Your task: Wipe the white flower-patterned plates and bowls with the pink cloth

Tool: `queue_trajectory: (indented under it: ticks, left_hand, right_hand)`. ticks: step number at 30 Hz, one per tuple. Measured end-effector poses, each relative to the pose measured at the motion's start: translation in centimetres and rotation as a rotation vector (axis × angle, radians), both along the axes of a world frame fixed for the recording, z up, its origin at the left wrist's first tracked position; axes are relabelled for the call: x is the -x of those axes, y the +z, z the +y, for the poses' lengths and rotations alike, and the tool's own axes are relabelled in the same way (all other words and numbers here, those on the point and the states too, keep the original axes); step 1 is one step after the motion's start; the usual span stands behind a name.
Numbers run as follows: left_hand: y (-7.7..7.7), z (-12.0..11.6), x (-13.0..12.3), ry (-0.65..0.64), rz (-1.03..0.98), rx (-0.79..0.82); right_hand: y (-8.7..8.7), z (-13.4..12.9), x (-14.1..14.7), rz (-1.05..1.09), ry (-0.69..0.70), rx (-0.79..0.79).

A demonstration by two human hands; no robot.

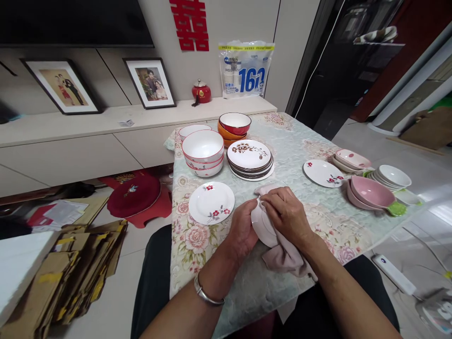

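Observation:
My left hand [244,229] grips a white plate [263,230] by its left edge, above the near part of the table. A pinkish cloth [287,256] is bunched in my right hand [287,214], whose closed fingers press it against the plate's upper rim. Part of the cloth hangs below the right hand and hides the plate's right side. To the left lies a white plate with red flowers [212,202]. Behind my hands stands a stack of plates with brown floral decoration [250,154].
White bowls with red rims [203,146] and red and orange bowls [235,123] are stacked at the back. On the right sit another flowered plate [323,173], pink bowls [372,192] and small white bowls [393,176]. A red stool [134,195] and flattened cardboard [70,268] are at left.

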State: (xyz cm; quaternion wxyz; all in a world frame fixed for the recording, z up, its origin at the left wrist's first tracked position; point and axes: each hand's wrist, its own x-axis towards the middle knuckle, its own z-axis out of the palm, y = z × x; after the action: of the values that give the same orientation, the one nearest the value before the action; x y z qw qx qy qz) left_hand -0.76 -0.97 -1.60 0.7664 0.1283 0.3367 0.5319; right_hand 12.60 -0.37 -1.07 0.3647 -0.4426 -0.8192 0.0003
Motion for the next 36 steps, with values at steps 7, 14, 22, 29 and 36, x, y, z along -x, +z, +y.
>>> queue_trajectory:
  ticks: [7,14,22,29,36]
  left_hand:
    - [0.1,-0.2,0.1,0.004,-0.041,0.020]
    - [0.3,-0.1,0.1,0.097,-0.012,0.089]
    - [-0.3,0.2,0.1,0.097,-0.071,0.061]
    - [-0.5,0.2,0.2,0.104,-0.024,0.074]
    - [-1.0,0.4,0.2,0.077,-0.060,0.043]
  right_hand:
    - [0.0,0.3,-0.4,0.073,0.039,-0.002]
    - [-0.4,0.3,-0.4,0.025,-0.096,-0.073]
    - [-0.1,0.0,-0.1,0.013,0.060,-0.042]
    - [-0.7,0.3,-0.6,-0.035,-0.167,-0.021]
    - [-0.1,-0.1,-0.2,-0.014,0.020,-0.035]
